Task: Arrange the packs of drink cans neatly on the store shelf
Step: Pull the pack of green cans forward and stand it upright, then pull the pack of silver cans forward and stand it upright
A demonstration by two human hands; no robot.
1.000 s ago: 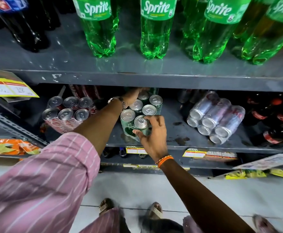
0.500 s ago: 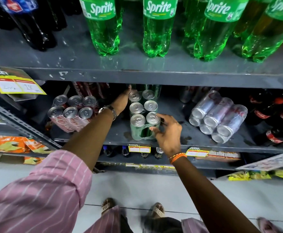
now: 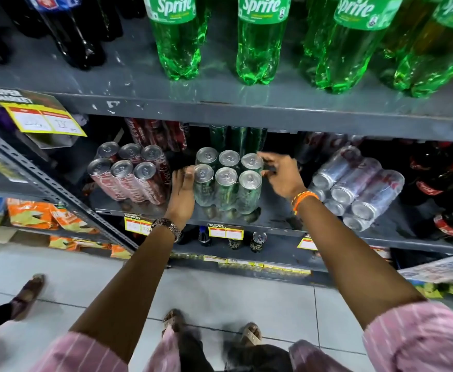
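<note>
On middle shelf [image 3: 273, 218]: green can pack [image 3: 228, 181] upright between red pack [image 3: 131, 174] and toppled silver pack [image 3: 354, 186]. Left hand [image 3: 182, 194] flat against side, right hand [image 3: 281, 175] loosely cupping corner; squaring, probably.

A six-pack of Sprite cans [image 3: 226, 179] stands upright on the middle shelf [image 3: 279, 214], near its front edge. The left hand [image 3: 183, 189] lies flat against the pack's left side; the right hand [image 3: 283, 174] touches its right rear can. Just left of the pack stands a six-pack of Coca-Cola cans [image 3: 131, 171], tilted. To the right, apart from it, a wrapped pack of cans [image 3: 357, 187] lies on its side. Behind these stand more packs. On the upper shelf [image 3: 220, 103] stand Sprite bottles [image 3: 259, 41], with cola bottles [image 3: 67, 30] to their left.
</note>
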